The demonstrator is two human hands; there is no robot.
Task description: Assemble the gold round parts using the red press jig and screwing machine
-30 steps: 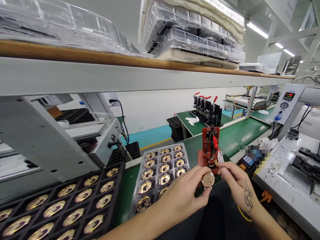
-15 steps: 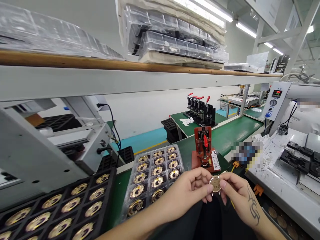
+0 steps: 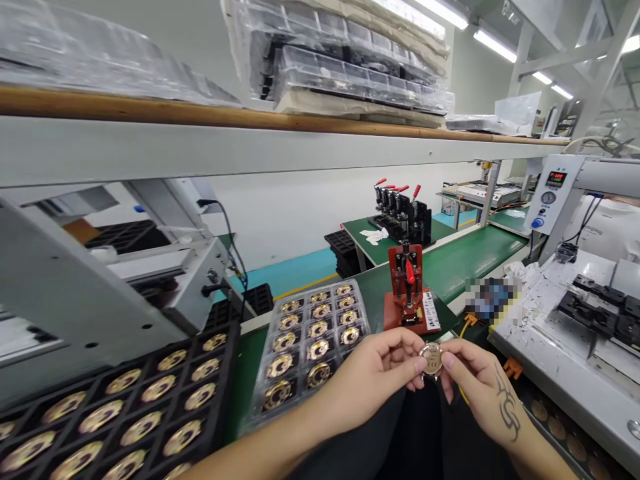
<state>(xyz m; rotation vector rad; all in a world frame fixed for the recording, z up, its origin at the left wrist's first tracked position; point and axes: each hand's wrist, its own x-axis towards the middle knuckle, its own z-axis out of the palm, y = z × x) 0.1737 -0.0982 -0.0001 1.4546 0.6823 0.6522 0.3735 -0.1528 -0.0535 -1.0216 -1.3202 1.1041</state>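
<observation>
Both hands pinch one small round gold-coloured disc (image 3: pixel 431 361) in front of me, just above my lap. My left hand (image 3: pixel 373 380) grips its left edge with fingers curled. My right hand (image 3: pixel 475 387) holds its right edge between thumb and fingers. Just beyond the disc stands a red toggle-clamp fixture (image 3: pixel 407 295) on the green belt. Left of my left hand lies a clear tray (image 3: pixel 309 343) filled with several similar gold discs.
A black tray (image 3: pixel 135 407) of several gold discs lies at the lower left under a grey machine frame (image 3: pixel 100 287). A white workstation (image 3: pixel 575 347) with black fixtures stands at the right. More black clamps (image 3: pixel 403 213) stand farther along the green belt (image 3: pixel 475 260).
The disc and both hands have dropped slightly lower and closer to me. My view has swung a little to the right, so the trays sit farther left.
</observation>
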